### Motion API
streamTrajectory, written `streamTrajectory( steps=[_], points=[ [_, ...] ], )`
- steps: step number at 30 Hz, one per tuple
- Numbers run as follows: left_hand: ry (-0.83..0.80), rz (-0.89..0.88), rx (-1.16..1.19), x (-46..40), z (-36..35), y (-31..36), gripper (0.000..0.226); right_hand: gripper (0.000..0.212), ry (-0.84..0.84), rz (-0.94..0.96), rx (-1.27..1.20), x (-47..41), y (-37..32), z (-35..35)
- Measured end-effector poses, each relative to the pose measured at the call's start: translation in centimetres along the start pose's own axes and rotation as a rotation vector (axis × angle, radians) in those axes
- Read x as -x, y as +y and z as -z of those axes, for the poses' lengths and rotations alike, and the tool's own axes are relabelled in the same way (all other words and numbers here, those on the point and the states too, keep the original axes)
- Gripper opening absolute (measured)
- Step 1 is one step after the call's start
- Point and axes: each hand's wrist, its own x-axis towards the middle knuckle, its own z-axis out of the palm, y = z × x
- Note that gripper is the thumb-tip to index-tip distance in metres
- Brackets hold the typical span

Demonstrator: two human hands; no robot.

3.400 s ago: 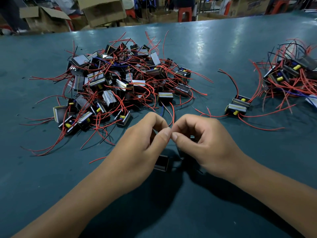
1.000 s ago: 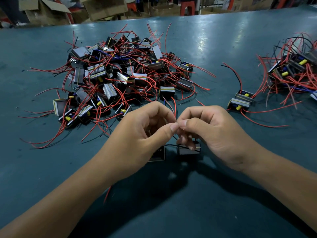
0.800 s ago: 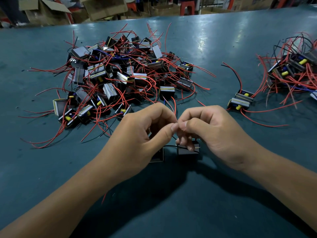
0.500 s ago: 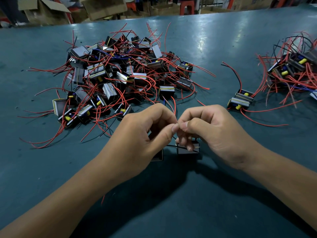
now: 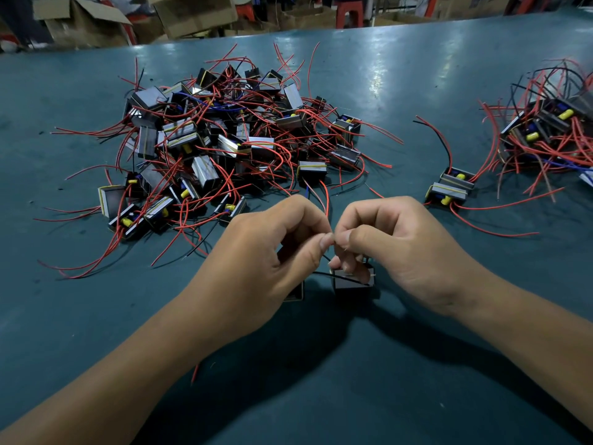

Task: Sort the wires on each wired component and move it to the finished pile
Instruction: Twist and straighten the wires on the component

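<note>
Your left hand [image 5: 276, 252] and right hand [image 5: 394, 248] pinch one component's wires [image 5: 327, 203] together, the finished pile [image 5: 545, 133] small, the big heap [image 5: 231, 139] still unsorted.

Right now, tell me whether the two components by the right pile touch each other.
Touching. The head view shows the nearer component lying flush against the farther component, with no table visible between their bodies.

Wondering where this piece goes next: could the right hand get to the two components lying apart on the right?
Probably yes: bare table lies between the right hand and the two components. But it is pinching a wire now.
</note>
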Motion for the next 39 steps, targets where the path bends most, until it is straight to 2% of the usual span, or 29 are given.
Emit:
streamTrajectory(
  steps=[5, 9, 16, 27, 39],
  points=[
    [0.002, -0.012, -0.013, 0.01, -0.08, -0.09, 0.006, 0.020, 0.005, 0.002, -0.006, 0.00, -0.05, -0.04],
    [0.009, -0.013, -0.011, -0.02, -0.08, -0.06, 0.006, 0.013, 0.008, 0.002, -0.024, 0.04, -0.06, -0.05],
    [0.004, -0.001, 0.014, -0.05, -0.05, -0.04, 0.005, 0.019, 0.005, 0.008, -0.070, -0.02, 0.09, -0.04],
    [-0.043, 0.114, 0.187, -0.12, 0.21, -0.39, 0.004, 0.017, -0.015, -0.014, -0.087, -0.21, 0.29, 0.26],
    [-0.042, 0.128, 0.218, -0.37, 0.57, -0.37, 0.004, 0.021, -0.064, -0.127, -0.191, -0.41, 0.01, 0.65]
  ],
)
